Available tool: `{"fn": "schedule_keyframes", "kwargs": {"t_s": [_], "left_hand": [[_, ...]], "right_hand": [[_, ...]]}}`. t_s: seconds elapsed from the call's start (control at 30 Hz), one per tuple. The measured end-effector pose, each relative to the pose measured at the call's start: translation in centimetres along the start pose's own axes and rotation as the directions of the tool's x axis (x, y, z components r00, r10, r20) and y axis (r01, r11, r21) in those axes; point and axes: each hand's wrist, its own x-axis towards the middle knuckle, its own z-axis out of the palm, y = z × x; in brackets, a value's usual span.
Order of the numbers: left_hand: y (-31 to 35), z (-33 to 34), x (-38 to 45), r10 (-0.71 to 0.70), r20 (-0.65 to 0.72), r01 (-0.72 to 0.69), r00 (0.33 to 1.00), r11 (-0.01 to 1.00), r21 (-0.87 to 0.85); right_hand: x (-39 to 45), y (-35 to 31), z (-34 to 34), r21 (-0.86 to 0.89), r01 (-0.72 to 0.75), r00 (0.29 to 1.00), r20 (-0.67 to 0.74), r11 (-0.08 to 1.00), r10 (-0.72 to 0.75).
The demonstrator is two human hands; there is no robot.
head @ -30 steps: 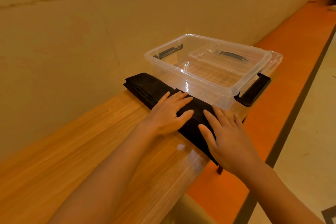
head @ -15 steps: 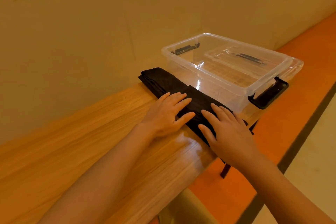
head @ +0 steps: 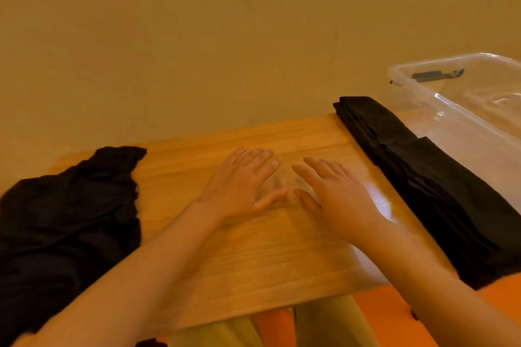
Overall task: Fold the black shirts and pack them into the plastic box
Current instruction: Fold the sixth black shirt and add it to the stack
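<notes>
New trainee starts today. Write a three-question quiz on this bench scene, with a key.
1. True or false: the folded black shirt lies inside the clear plastic box.
2. What does the left hand hold? A) a shirt B) nothing C) the box
3. Fill in: the crumpled black shirt lies on the wooden bench top, on the ___ hand's side.

Key: 1 false, it lies on the bench beside the box. 2 B; the right hand is empty too, fingers straight. 3 left.

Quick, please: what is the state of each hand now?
Left hand: open, holding nothing, over the wooden table.
Right hand: open, holding nothing.
</notes>
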Motion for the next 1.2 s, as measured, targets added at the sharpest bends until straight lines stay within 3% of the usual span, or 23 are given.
{"fn": "schedule_keyframes", "kwargs": {"t_s": [0.33,0.53,0.77,1.0,1.2], "left_hand": [[-4.6,-1.0,-14.0,-0.328,0.034,0.325,0.944,0.943,0.072],[-5.8,-1.4,-21.3,-0.532,0.023,0.528,0.847,0.844,0.096],[-7.5,-1.3,-27.6,-0.732,0.028,0.719,0.681,0.675,0.167],[-6.5,-0.3,-30.0,-0.711,-0.154,0.72,0.686,0.694,0.003],[-4.7,2.5,-29.5,-0.77,-0.402,0.738,0.495,0.617,-0.274]], "right_hand": [[4.8,-10.1,3.3,0.048,0.363,0.93,0.043,0.93,-0.365],[5.9,-15.8,4.1,0.078,0.487,0.866,0.083,0.87,-0.492],[7.6,-23.3,6.6,0.114,0.598,0.791,0.073,0.793,-0.607],[6.8,-25.3,9.9,0.25,0.62,0.767,0.008,0.744,-0.642],[7.7,-24.3,9.8,0.342,0.597,0.799,-0.17,0.726,-0.577]]}}
